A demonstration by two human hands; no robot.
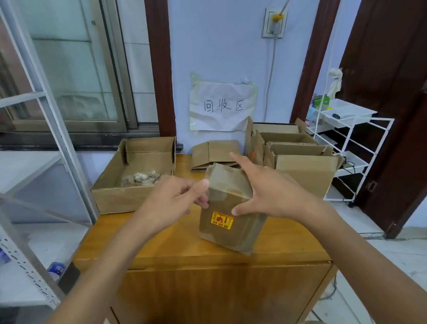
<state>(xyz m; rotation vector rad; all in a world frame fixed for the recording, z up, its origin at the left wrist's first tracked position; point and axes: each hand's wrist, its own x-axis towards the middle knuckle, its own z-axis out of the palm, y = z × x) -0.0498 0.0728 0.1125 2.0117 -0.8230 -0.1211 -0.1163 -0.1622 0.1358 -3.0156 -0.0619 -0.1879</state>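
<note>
The wooden cabinet point(162, 246) takes up the lower centre of the view and carries all the cardboard.

On its left rear stands a wide open carton point(117, 199) with crumpled wads point(143, 177) lying in its far corner. On the right rear a row of open boxes point(305, 173) stands packed one behind another. To the right of them, off the cabinet, is a white wire rack point(352, 132). A paper sign point(222, 105) with handwritten characters is taped to the wall, and a flattened carton point(214, 152) lies just below it.

The small cardboard box point(229, 234) rests near the middle of the cabinet top, tilted, with its lower edge on the wood. Clear tape covers its top.

The right hand point(274, 186) lies spread over the box's top and right side, fingers straight, thumb pressed to the front face. It clasps nothing.

The left hand point(170, 202) pinches the box's upper left edge between thumb and curled fingers.

A yellow and red sticker point(222, 220) sits on the box's front face, just below the right thumb.
</note>
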